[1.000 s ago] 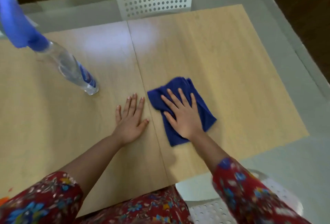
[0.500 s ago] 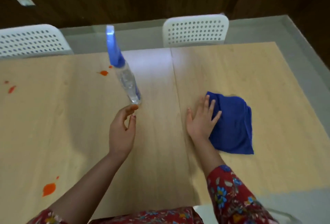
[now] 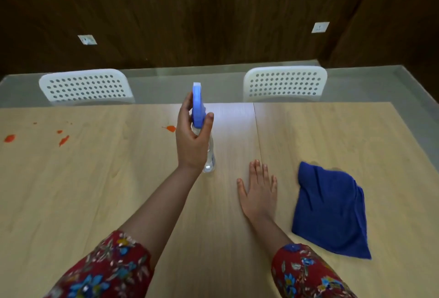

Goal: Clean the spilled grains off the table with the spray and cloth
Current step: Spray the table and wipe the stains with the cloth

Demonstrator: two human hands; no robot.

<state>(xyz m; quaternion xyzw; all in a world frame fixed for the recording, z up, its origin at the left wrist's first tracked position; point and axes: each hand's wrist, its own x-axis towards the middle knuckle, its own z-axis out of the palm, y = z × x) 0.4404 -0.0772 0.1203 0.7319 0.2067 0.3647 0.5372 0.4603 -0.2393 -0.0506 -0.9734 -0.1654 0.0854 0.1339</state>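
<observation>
- Two hands in shot, both over the tabletop (image 3: 95, 190), reaching in from the near edge.
- Wrapped round the neck of the spray bottle (image 3: 199, 107): left hand (image 3: 192, 140), thumb on the right of the blue trigger head, fingers on its left.
- Bottle roughly upright near the middle of the tabletop, closer to the far edge. Clear base touching or just off the surface, can't tell which.
- Flat on the tabletop, palm down, fingers straight and slightly spread, holding nothing: right hand (image 3: 259, 190), near the bottle base to its right, over the seam between the two panels.
- Lying crumpled toward the near right corner: blue cloth (image 3: 332, 212), just beside the right hand, not touching it.
- Scattered along the far side: orange spill marks (image 3: 63, 140), mostly toward the far left corner, one at the left edge, one more blot (image 3: 170, 128) just left of the left hand.
- Over both forearms at the near edge: red floral sleeves (image 3: 107, 271).
- Behind the far edge: left white chair (image 3: 85, 87) and right white chair (image 3: 285, 82), perforated backs.
- Beyond those: dark wood wall (image 3: 213, 12) with two white sockets.
</observation>
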